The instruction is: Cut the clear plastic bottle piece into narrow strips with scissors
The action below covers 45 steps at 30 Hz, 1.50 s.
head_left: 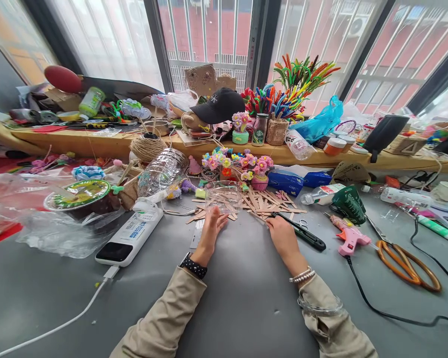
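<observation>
A clear plastic cylinder [224,191], seemingly cut from a bottle, stands among flat wooden craft sticks [261,201]. My left hand [210,231] is at its near left side with fingers and thumb apart; whether the fingertips touch the plastic I cannot tell. A single craft stick [259,217] is pinched in my right hand [282,237], its free end pointing left toward the cylinder. Just right of that hand lies a dark green utility knife [306,234], with small scissors [302,224] behind it.
To the right are a pink glue gun [351,239] with a black cord and orange-handled scissors [406,263]. A white power bank [130,236] and a lidded bowl [80,196] lie left. Crochet flowers [259,166] and a twine roll [148,147] stand behind, below the cluttered ledge [194,149].
</observation>
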### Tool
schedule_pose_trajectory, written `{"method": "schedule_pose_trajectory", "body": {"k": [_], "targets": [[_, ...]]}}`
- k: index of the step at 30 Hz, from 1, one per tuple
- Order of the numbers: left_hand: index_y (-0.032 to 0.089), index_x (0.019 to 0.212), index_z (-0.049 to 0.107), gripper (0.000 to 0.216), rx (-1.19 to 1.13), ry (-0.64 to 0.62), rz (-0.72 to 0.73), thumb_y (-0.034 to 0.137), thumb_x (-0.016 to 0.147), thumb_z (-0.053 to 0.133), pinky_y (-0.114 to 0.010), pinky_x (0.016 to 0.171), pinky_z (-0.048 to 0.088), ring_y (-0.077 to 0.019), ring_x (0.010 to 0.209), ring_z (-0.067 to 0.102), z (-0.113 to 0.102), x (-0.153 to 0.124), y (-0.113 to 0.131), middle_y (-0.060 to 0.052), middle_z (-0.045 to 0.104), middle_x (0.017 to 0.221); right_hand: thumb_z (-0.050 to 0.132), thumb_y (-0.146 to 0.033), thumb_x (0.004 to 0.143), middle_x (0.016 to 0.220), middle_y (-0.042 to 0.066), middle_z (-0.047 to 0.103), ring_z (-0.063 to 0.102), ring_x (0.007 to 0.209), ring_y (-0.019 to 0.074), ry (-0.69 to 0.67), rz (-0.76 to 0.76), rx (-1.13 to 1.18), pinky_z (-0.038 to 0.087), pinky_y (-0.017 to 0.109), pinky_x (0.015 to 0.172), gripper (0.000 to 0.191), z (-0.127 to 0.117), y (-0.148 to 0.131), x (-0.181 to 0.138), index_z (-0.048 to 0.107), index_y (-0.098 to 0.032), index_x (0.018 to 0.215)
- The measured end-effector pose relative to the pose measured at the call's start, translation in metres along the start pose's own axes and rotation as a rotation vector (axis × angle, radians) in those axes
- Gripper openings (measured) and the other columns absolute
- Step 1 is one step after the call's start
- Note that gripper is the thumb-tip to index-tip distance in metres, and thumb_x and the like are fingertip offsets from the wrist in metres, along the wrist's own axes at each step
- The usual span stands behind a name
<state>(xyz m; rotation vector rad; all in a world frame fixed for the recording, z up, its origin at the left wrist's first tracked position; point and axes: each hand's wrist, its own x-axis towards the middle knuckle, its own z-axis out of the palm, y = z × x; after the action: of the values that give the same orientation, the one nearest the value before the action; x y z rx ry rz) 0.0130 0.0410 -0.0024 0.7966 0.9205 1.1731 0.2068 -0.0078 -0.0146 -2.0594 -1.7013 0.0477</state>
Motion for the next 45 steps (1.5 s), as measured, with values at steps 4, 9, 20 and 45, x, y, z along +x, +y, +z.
{"method": "schedule_pose_trajectory", "body": {"k": [4,9,20,45], "targets": [[0.016,0.123,0.036,0.074,0.071,-0.024,0.022,0.064,0.069,0.054,-0.037,0.097,0.041,-0.0267,0.112,0.055,-0.001,0.000,-0.004,-0.017,0.048,0.123,0.047,-0.017,0.085,0.081,0.010,0.067,0.061,0.074,0.0206,0.024,0.051,0.004,0.040,0.028,0.066,0.019,-0.002,0.003,0.001,0.065,-0.014,0.079],[0.016,0.129,0.028,0.092,0.330,-0.040,0.166,0.064,0.059,0.063,-0.041,0.100,0.038,-0.0290,0.120,0.048,0.001,0.002,0.003,-0.020,0.046,0.128,0.050,-0.016,0.083,0.076,0.004,0.068,0.061,0.069,0.0150,-0.022,0.027,0.056,0.041,0.023,0.066,0.016,0.001,-0.005,-0.004,0.065,-0.016,0.079],[0.015,0.137,0.014,0.092,1.317,-0.085,1.145,0.052,0.069,0.063,-0.047,0.101,0.036,-0.0326,0.130,0.034,-0.011,0.020,0.014,-0.023,0.037,0.135,0.052,-0.019,0.084,0.075,0.009,0.068,0.063,0.070,0.0197,0.016,0.112,-0.067,0.038,0.026,0.060,0.015,0.001,0.001,0.002,0.060,-0.016,0.072],[0.017,0.136,0.019,0.087,1.353,-0.054,1.180,0.053,0.070,0.062,-0.046,0.101,0.038,-0.0329,0.130,0.035,-0.018,0.026,0.007,-0.022,0.038,0.136,0.050,-0.012,0.081,0.077,0.006,0.066,0.061,0.072,0.0171,-0.033,-0.113,-0.003,0.041,0.024,0.064,0.012,0.012,-0.008,0.012,0.059,-0.017,0.075]]}}
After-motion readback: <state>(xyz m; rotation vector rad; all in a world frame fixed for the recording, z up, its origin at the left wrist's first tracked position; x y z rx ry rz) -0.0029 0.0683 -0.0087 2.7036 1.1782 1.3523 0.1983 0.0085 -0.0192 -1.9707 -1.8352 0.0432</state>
